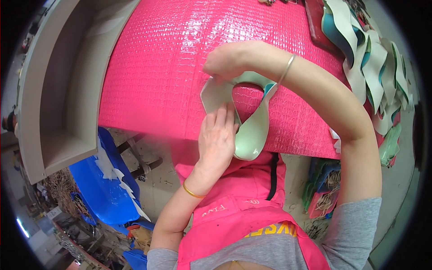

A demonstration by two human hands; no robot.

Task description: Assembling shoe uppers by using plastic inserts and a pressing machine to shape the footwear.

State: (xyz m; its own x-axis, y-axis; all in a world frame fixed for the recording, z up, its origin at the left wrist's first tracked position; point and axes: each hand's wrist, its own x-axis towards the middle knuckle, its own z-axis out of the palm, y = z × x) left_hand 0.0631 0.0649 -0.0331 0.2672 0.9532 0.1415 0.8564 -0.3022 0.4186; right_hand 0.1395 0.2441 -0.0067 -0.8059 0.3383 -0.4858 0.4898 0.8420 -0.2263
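On the pink-covered table in front of me lies a curved, pale grey-green piece of leather-like sheet (254,139), shaped like a shoe upper. It bends round in a loop, and a bit of teal shows on its inner side. My left hand (217,135) rests open on its near left part, the fingers stretched flat. Bent over from the right, my right hand (226,60) is curled closed at the far edge of the piece. Its fingertips are turned down and hidden, so whatever they grip cannot be seen.
A pink textured cover (153,85) spreads over the table. Along the left stands a grey open-fronted box (74,90). Several similar pale and teal pieces (375,63) are stacked at the far right. Below the table are a blue plastic chair (110,193) and coloured baskets (324,189).
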